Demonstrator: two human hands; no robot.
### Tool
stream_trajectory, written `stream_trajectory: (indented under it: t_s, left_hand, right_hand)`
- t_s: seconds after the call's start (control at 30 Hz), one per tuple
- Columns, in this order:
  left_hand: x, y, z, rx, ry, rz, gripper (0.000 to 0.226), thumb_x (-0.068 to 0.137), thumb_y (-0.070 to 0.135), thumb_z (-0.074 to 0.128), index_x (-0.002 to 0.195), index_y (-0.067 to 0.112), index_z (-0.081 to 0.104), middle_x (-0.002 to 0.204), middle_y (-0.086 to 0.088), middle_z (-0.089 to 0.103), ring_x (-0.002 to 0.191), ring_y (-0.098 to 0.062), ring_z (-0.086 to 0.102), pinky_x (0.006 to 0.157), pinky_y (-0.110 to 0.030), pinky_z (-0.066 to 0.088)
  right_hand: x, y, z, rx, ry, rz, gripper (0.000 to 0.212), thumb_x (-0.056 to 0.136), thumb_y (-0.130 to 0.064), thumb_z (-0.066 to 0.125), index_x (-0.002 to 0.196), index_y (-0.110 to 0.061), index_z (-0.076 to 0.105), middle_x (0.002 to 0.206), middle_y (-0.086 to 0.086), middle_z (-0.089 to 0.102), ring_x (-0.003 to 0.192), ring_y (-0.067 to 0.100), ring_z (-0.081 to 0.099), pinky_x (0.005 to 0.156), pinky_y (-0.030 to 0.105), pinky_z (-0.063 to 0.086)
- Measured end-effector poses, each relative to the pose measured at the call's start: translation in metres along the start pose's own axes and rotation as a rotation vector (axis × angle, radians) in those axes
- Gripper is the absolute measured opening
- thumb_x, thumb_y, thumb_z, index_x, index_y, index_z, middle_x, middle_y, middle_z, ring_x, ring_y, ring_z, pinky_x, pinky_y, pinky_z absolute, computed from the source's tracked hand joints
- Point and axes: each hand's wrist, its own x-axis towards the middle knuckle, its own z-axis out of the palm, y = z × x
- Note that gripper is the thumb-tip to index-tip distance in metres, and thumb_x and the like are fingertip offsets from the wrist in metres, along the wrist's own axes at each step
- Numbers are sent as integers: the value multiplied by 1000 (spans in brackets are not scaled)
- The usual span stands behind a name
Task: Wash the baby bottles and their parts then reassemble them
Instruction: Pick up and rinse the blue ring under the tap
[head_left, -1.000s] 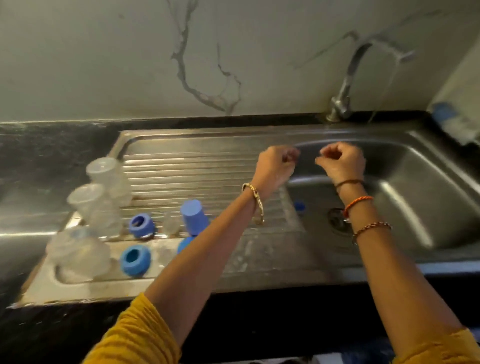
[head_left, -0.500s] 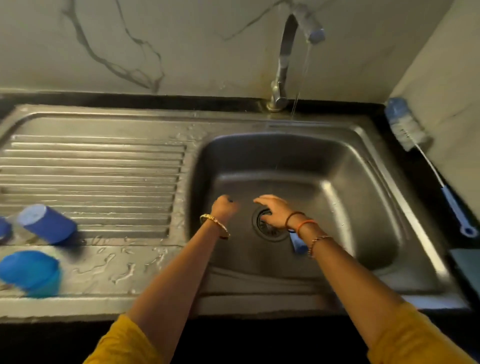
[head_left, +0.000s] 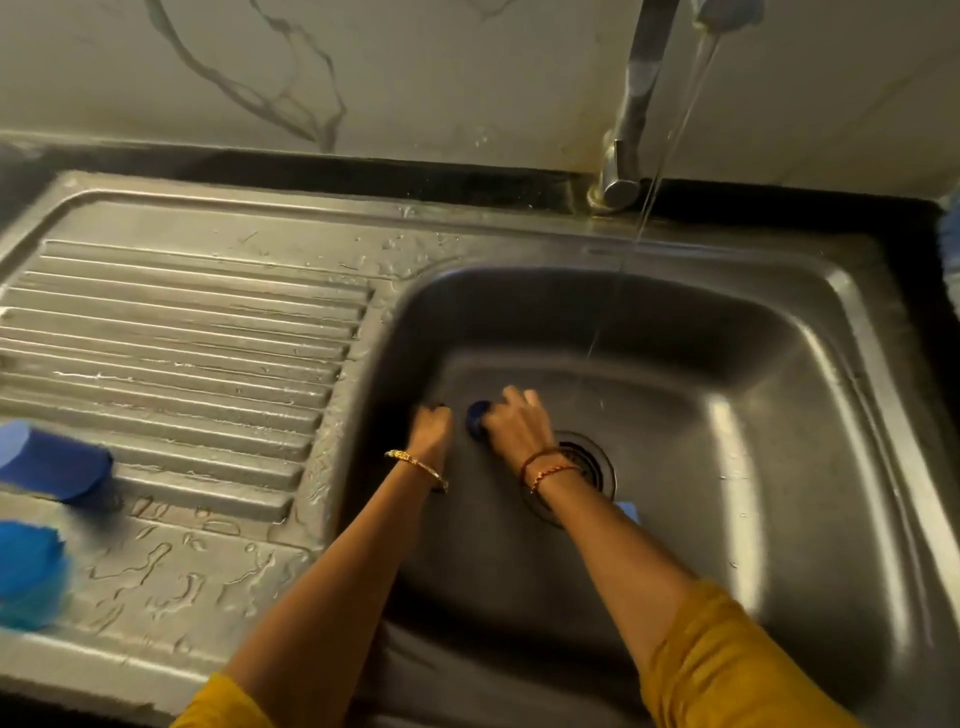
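Both arms reaching forward and down, left hand (head_left: 432, 422) curled into a loose fist, right hand (head_left: 516, 423) just beside it, fingers bent and gripping, bangles at both wrists, mustard sleeves pushed up.

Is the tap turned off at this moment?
No, a thin stream of water runs from the tap down into the sink basin.

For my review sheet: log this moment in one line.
right hand: grips blue part in sink basin | left hand: curled, contents unclear | tap: running
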Motion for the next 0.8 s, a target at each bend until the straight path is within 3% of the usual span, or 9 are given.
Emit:
stream_trajectory:
  t_s: [0.07,0.13,0.23,0.3,0.47,0.53,0.67,0.73,0.8]
  left_hand:
    - [1,6,10,-152,-4,-14,17,96,8,39,98,1,54,72,-7,49,61,-13,46,47,-18,37]
    - [-6,25,27,-200,-111,35,22,98,13,41,113,4,54,77,-3,52,68,-11,50,57,-17,43]
    - [-22,57,53,-260,-442,179,35,99,17,40,132,8,45,107,-5,55,99,-18,53,85,-29,46]
    - [-33,74,66,-331,-621,237,36,99,13,39,133,5,44,103,-6,57,95,-19,54,83,-29,48]
    - [-45,103,74,-444,-751,333,33,99,17,37,123,-1,51,85,-3,58,70,-8,57,66,-22,48]
    - [-50,112,72,-441,-784,291,38,99,33,33,107,5,58,77,-2,60,68,-9,54,65,-24,44]
    - [-65,124,68,-409,-698,114,39,97,38,37,90,7,59,75,-6,58,65,-12,54,53,-19,49]
    - [-69,124,67,-393,-680,86,39,98,37,36,85,7,58,73,-5,54,61,-11,50,51,-17,47]
    - [-71,125,68,-408,-683,91,38,99,34,33,84,8,56,74,-4,53,63,-11,49,58,-20,46]
  right_hand:
    - [-10,18,1,198,279,251,17,86,-10,56,95,-9,69,94,10,68,101,31,53,83,38,43]
    - [-22,42,-5,456,553,446,4,74,-5,69,78,-4,71,75,15,67,82,35,59,68,38,50]
    - [-29,58,-28,770,631,529,11,80,-6,65,89,-2,71,84,17,67,85,33,61,72,34,48]
    - [-31,65,-50,920,698,561,18,84,-7,62,100,-2,69,94,14,69,87,22,63,75,27,48]
    - [-37,71,-91,1095,870,447,24,87,-1,58,109,5,64,95,-1,63,80,-8,60,71,5,44]
    - [-42,69,-95,848,934,308,27,87,-11,57,110,2,65,96,3,68,88,-3,57,74,9,42]
    - [-53,97,-88,-6,975,-48,31,90,-31,50,94,-11,73,88,1,73,82,10,65,72,30,29]
    - [-55,99,-93,-26,951,-34,30,88,-33,51,82,-14,73,78,-1,73,73,15,68,71,31,29]
    - [-51,87,-101,255,920,184,28,81,-33,53,75,-15,73,69,0,71,64,20,67,72,32,35]
